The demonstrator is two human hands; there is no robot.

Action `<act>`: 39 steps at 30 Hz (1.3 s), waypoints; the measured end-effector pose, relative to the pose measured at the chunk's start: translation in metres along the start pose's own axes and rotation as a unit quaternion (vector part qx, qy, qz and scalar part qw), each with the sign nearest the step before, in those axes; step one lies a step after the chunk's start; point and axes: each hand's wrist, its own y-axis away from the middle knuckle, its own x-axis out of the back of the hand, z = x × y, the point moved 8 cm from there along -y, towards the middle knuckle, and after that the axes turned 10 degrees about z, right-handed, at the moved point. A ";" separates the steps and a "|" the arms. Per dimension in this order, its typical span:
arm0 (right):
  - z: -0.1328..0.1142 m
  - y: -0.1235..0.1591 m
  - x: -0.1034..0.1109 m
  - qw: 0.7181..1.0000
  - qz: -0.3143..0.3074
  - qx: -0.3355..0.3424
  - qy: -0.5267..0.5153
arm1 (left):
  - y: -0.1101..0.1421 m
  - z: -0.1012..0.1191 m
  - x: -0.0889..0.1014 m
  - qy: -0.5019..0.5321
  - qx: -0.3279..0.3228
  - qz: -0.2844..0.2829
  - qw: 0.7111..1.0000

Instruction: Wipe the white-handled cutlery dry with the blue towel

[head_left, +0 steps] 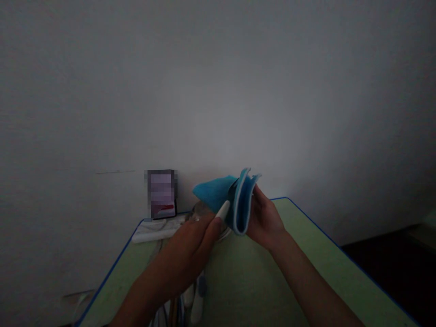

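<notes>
My left hand (192, 238) is closed around the white handle (224, 210) of a utensil. Its dark far part runs into a blue cloth (216, 193), so the kind of utensil stays hidden. The cloth has pale stitched edges and is folded about that part. My right hand (267, 220) grips the cloth from the right side, its fingers partly behind the folds. Both hands are held above the green table (252, 277). Partly covered by my left hand, a clear, shiny round vessel (200, 210) stands behind.
A white power strip (153, 230) lies at the table's back left. Behind it, a blurred-out upright screen (161, 193) leans near the grey wall (218, 91). Several utensils with white handles (196, 306) lie at the front, below my left forearm. Blue edging borders the table.
</notes>
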 end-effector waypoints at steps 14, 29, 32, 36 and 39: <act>0.002 -0.013 0.027 0.983 0.101 0.135 0.073 | 0.008 0.002 -0.002 -0.022 -0.028 -0.085 0.996; -0.023 0.012 0.023 0.784 -0.136 0.099 0.597 | 0.007 -0.016 0.018 -0.018 -0.072 -0.069 0.995; -0.015 0.018 0.022 0.728 -0.168 0.073 0.660 | 0.007 -0.009 0.017 -0.007 -0.096 -0.063 0.993; -0.010 0.020 0.015 0.717 -0.169 0.079 0.672 | 0.004 -0.011 0.015 0.009 -0.088 -0.073 0.993; -0.012 0.022 0.011 0.712 -0.180 0.098 0.672 | 0.004 -0.020 0.016 0.009 -0.081 -0.093 0.992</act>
